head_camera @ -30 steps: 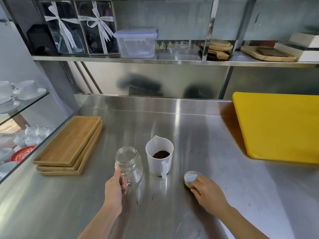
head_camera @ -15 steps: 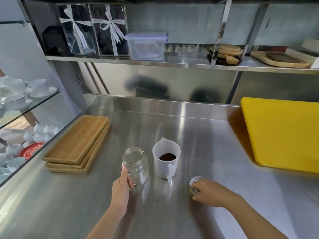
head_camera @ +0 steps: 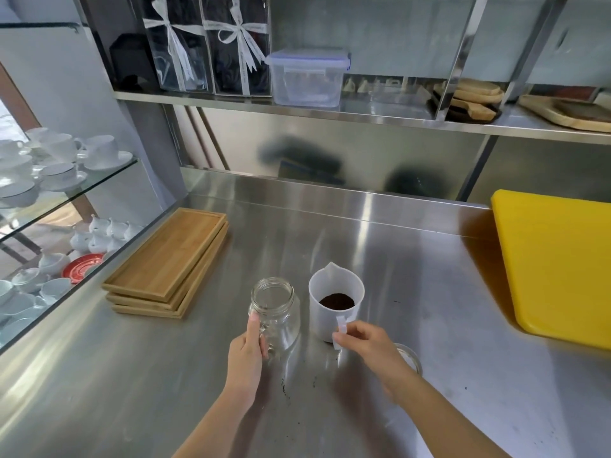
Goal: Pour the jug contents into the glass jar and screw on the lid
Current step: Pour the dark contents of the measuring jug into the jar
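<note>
Left hand: the left hand [head_camera: 246, 353] wraps the handle side of the glass jar [head_camera: 275, 312], thumb up along the glass; fingers closed on it
Right hand: the right hand [head_camera: 367, 342] pinches the white handle of the jug [head_camera: 335, 300] between thumb and fingertips; grip closed on the handle
Glass jar: upright on the steel counter [head_camera: 446, 292], mouth open, lid off; nothing visible inside; just left of the jug, a narrow gap between them
Jug: white, translucent, upright on the counter; spout points away from the person, handle toward them; dark ground contents [head_camera: 336, 301] lie in the bottom
Lid: the lid [head_camera: 410, 357] lies flat on the counter just right of the right wrist, partly hidden by it; apart from the jar
Counter: a few dark crumbs [head_camera: 283, 386] scattered in front of the jar
Left side: stacked wooden trays [head_camera: 168, 262] well left of the jar; white cups [head_camera: 99, 150] on a glass shelf beyond
Right side: a yellow board [head_camera: 558, 262] near the right edge
Shelf above: a clear plastic box [head_camera: 307, 77] beside ribboned packages [head_camera: 208, 44]
</note>
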`<control>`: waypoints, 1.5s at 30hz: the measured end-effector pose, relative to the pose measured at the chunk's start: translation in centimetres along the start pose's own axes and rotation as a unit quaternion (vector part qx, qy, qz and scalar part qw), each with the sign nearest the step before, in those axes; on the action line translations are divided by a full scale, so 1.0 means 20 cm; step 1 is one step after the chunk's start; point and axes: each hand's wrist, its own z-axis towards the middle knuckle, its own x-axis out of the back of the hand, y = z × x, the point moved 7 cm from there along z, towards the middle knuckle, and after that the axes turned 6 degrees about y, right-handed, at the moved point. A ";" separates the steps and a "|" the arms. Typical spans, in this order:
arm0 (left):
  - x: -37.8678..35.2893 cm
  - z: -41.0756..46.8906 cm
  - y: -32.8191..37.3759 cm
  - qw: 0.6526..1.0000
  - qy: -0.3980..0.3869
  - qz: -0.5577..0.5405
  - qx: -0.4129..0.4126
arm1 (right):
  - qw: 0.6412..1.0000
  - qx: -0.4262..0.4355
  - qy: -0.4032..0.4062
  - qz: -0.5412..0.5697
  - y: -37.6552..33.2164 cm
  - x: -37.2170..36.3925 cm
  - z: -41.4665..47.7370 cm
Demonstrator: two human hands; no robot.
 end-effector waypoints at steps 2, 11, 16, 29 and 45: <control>0.00 0.00 0.00 1.000 0.008 0.000 0.003 | 1.000 -0.005 -0.002 0.007 0.00 0.00 0.01; -0.01 0.00 -0.02 1.000 0.016 -0.005 -0.009 | 0.999 0.002 0.000 0.043 0.01 0.02 0.03; -0.01 0.00 -0.02 1.000 0.021 -0.013 -0.011 | 0.989 0.049 0.076 0.120 -0.04 0.09 0.02; -0.01 -0.01 -0.02 0.999 0.023 -0.014 -0.028 | 0.971 0.173 0.130 0.100 -0.24 0.22 -0.09; -0.06 0.00 -0.03 0.999 0.001 -0.044 -0.030 | 0.940 0.176 0.205 0.208 -0.37 0.51 -0.12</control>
